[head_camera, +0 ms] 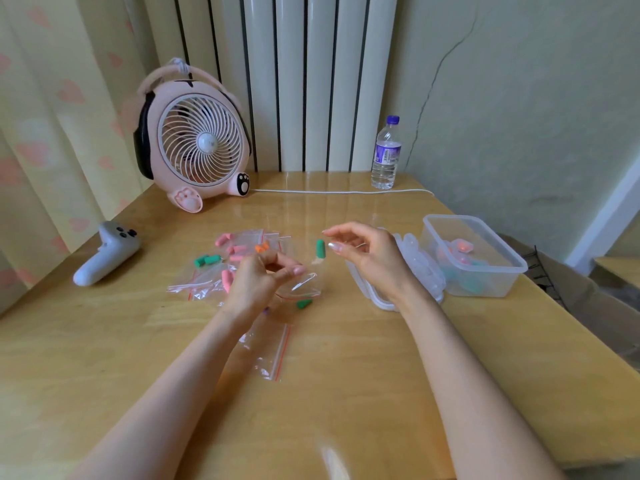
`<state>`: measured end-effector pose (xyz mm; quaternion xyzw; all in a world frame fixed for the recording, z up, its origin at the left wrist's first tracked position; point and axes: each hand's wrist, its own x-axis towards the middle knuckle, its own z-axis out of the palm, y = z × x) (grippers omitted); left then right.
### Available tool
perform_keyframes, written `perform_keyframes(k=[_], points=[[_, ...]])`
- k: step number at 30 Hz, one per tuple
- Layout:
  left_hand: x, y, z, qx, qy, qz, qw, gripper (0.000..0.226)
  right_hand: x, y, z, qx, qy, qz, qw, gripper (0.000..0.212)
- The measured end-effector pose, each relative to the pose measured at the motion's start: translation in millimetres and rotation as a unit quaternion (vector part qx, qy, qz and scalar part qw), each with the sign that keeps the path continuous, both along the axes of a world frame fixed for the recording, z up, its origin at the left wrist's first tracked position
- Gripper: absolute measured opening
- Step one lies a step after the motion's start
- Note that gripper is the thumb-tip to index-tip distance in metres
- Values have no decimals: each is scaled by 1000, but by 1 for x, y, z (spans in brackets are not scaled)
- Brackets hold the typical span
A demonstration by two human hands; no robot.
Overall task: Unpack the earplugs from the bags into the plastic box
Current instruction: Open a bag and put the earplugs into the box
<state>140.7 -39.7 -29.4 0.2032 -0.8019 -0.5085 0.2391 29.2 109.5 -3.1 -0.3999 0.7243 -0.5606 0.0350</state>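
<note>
Left grip [258, 282] pinches the bag [306, 284], a green earplug [320, 249] sits just above it beside the spread right grip [370, 258], apart from the box [485, 284]; a missed catch may drop it onto the table [346, 393]

Home interior, domestic room corner, not workplace. Upper left: yellow curtain [52, 98] with pink heart print. Top centre: white column radiator [311, 81] against wall. Left of centre: pink novelty desk fan [199, 140] with cat-paw feet, white cable [346, 192] trailing right. Right of radiator: water bottle [386, 154], purple cap. Lower frame: glossy wooden table [346, 393]. Upper right: pale green painted wall [519, 98] with long crack. Left side of table: white handheld controller [104, 254].
</note>
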Motion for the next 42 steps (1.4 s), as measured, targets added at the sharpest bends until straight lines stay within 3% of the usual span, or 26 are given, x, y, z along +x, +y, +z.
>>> perform_keyframes(k=[8, 11, 13, 16, 20, 26, 30, 32, 34, 37, 40, 42], points=[[2, 7, 5, 34, 41, -68, 996, 10, 2, -3, -2, -29, -24, -1, 999, 14], [1, 7, 5, 7, 61, -89, 994, 11, 1, -3, -4, -35, -29, -16, 999, 10], [1, 5, 4, 6, 74, -83, 994, 13, 0, -3, -6, -32, -22, -19, 999, 12], [2, 4, 5, 12, 87, -74, 993, 33, 1, -3, -6, -17, -10, -20, 1000, 14], [4, 5, 7, 4, 73, -54, 996, 35, 1, -3, -5, -4, -11, -16, 1000, 8], [3, 5, 3, -32, 57, -37, 997, 42, 1, -1, 0, -91, -85, -59, 990, 7], [1, 2, 0, -93, 30, 26, 995, 24, 0, 1, 3, -126, -124, -40, 983, 8], [2, 2, 0, -91, 38, 53, 994, 11, -6, 2, 0, -89, -116, -61, 987, 19], [0, -2, -2, -91, 36, 77, 992, 5, -17, 7, -5, 18, -44, -159, 986, 20], [-2, -7, -8, -90, 11, 97, 991, 22, -29, 20, -7, 203, 43, -278, 938, 25], [-4, -10, -15, -122, 6, 122, 985, 41, -36, 31, -6, 330, 64, -300, 893, 29], [-5, -11, -15, -145, 16, 117, 982, 36, -39, 35, -4, 386, 65, -303, 869, 18]])
